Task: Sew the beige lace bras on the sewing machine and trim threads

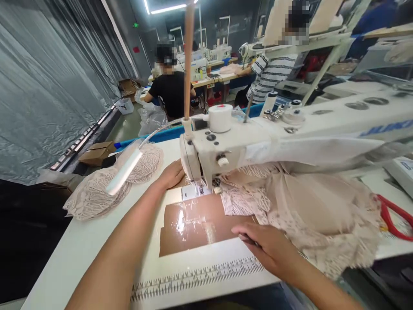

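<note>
My left hand [173, 174] lies low on the table just left of the sewing machine head [193, 159], fingers reaching forward; the machine hides the fingertips. My right hand [269, 247] is closed around a small dark tool [249, 239], mostly hidden in the fingers, so its kind is unclear. It hovers at the right edge of brown cardboard [193, 234] covered with shiny tape, in front of the needle area. Beige lace fabric [243, 200] lies beside the presser foot and joins a larger heap of beige cloth [316, 202] right of my right hand.
Stacked beige lace pieces [97, 193] lie on the left of the white table [64, 258], under a lit lamp bar [124, 172]. A printed ruler scale [196, 277] runs along the front edge. Red-handled scissors [395, 217] lie at right. Two people [169, 92] sit at machines beyond.
</note>
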Tool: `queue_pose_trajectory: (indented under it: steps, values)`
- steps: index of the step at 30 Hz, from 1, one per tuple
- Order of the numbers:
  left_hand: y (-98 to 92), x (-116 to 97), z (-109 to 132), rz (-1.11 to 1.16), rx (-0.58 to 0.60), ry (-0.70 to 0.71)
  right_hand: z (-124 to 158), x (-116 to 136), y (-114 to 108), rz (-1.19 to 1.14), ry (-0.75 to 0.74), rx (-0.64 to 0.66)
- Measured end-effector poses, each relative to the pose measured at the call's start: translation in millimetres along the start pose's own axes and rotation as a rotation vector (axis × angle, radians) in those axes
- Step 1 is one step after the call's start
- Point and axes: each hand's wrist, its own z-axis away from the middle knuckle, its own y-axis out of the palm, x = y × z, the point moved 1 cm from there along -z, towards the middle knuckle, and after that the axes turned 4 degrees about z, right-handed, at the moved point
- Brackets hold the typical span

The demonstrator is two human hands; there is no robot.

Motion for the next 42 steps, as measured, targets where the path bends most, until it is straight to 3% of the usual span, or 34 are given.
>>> queue_pose_trajectory:
  steps: [4,8,10,12,15,17,20,22,24,27,30,33,38,40,42]
  values:
    - [7.6,-32.7,73.2,-0.107,0.197,0.182,2.7,3.2,3.7,0.052,-0.031,-0.046]
    - [27.0,-89.2,139.7,-0.208,0.347,0.28,8.8,7.0,3.5,0.054,-0.151,-0.132]
    - [39.8,-117.5,164.8,-0.149,0.474,0.316,16.1,4.7,-3.3,0.042,-0.203,-0.252]
    - [52.9,-137.8,182.1,-0.036,0.563,0.369,27.6,-3.0,-16.8,0.059,-0.159,-0.451]
    - [69.2,-150.4,192.9,0.211,0.638,0.485,49.6,-23.5,-45.1,0.208,0.146,-0.76]
    - [74.5,-154.1,191.0,0.366,0.649,0.499,61.6,-38.1,-61.8,0.344,0.368,-0.775]
    - [73.5,-168.7,173.3,0.424,0.505,0.298,70.2,-51.7,-74.0,0.428,0.516,-0.596]
    - [70.7,-188.2,150.6,0.422,0.356,0.195,71.2,-53.4,-73.9,0.454,0.514,-0.503]
    - [71.5,-212.0,120.5,0.527,0.325,0.216,71.1,-51.7,-70.9,0.462,0.459,-0.481]
    - [82.0,-239.0,69.1,0.694,0.261,0.186,72.9,-48.8,-68.9,0.419,0.374,-0.632]
    - [102.1,-246.9,25.0,0.761,0.208,0.031,74.7,-49.6,-68.5,0.408,0.425,-0.707]
    - [123.3,-243.4,-2.0,0.752,0.214,-0.084,73.5,-51.6,-62.4,0.418,0.424,-0.557]
    - [134.7,-243.7,-10.2,0.824,0.222,-0.093,73.7,-54.4,-53.4,0.339,0.319,-0.463]
    - [127.6,-247.2,-3.8,0.882,0.21,-0.078,74.2,-51.9,-61.2,0.159,0.28,-0.485]
    - [116.4,-249.2,6.7,0.952,0.192,-0.059,76.0,-43.0,-78.0,-0.164,0.259,-0.539]
